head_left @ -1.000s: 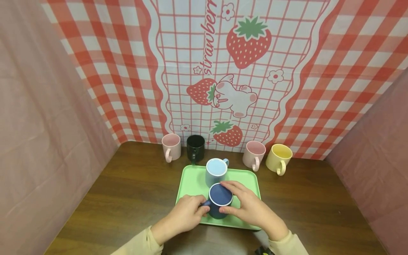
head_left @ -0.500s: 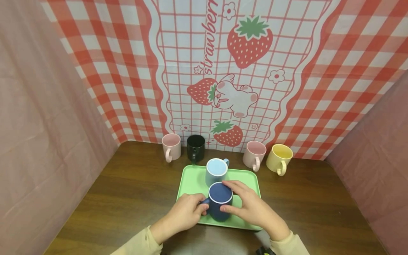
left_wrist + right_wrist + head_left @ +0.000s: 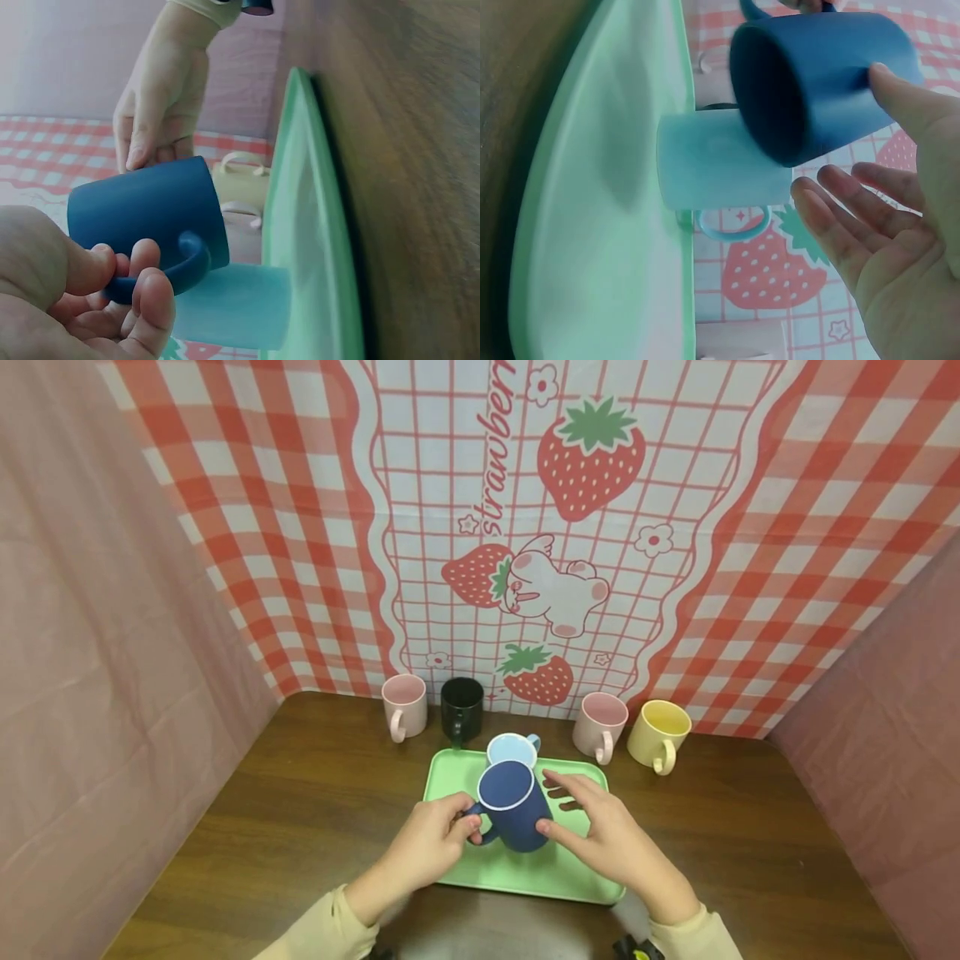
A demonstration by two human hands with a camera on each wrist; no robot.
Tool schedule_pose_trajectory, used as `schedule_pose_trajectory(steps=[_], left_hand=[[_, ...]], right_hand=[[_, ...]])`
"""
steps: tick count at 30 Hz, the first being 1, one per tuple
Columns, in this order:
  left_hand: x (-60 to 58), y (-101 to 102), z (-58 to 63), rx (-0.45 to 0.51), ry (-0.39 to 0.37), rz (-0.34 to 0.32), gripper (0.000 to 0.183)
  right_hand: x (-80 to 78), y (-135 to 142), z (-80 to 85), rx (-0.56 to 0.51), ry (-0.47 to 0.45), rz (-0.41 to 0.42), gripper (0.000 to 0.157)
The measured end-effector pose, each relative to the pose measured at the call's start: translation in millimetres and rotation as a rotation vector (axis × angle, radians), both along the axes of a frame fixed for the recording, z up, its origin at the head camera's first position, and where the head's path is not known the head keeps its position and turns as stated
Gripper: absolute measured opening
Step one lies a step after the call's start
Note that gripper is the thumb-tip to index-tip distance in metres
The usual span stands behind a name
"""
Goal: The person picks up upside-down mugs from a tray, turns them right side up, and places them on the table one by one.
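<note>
A dark blue mug (image 3: pixel 516 814) is held tilted above the green tray (image 3: pixel 480 875), its hollow mouth facing down towards the tray in the right wrist view. My left hand (image 3: pixel 431 839) pinches its handle between thumb and fingers, plain in the left wrist view. My right hand (image 3: pixel 611 835) is beside the mug, its thumb against the side and its other fingers spread apart from it. Just behind, a light blue mug (image 3: pixel 712 161) stands on the tray, partly hidden by the dark blue one in the head view.
Along the back of the wooden table (image 3: pixel 300 810) stand a pink mug (image 3: pixel 405 706) and a black mug (image 3: pixel 462 710) on the left. Another pink mug (image 3: pixel 600 727) and a yellow mug (image 3: pixel 658 735) are on the right. A strawberry-print cloth (image 3: pixel 555 568) hangs behind.
The dark blue mug has risen off the tray and tipped over to the left, carried by the left hand. The right hand's fingers have come away from it, leaving the thumb there.
</note>
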State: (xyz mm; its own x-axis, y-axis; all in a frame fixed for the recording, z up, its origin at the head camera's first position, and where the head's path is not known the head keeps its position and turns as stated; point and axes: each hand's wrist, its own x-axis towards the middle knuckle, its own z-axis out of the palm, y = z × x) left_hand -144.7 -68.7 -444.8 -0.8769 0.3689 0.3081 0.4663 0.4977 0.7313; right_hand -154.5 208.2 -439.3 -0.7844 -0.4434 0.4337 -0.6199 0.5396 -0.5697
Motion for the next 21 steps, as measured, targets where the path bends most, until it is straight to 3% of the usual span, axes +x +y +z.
schedule_pose_trajectory(steps=[5, 14, 21], left_hand=[[0.4, -0.3, 10.1, 0.104, -0.101, 0.03, 0.018], [-3.5, 4.8, 19.4, 0.429, -0.321, 0.042, 0.014], [-8.1, 9.4, 24.5, 0.606, -0.387, -0.042, 0.017]], right_hand=[[-1.0, 2.9, 3.0, 0.007, 0.012, -0.02, 0.057], [-2.0, 6.6, 3.7, -0.017, -0.01, -0.033, 0.048], [-2.1, 5.6, 0.4, -0.037, -0.019, -0.052, 0.04]])
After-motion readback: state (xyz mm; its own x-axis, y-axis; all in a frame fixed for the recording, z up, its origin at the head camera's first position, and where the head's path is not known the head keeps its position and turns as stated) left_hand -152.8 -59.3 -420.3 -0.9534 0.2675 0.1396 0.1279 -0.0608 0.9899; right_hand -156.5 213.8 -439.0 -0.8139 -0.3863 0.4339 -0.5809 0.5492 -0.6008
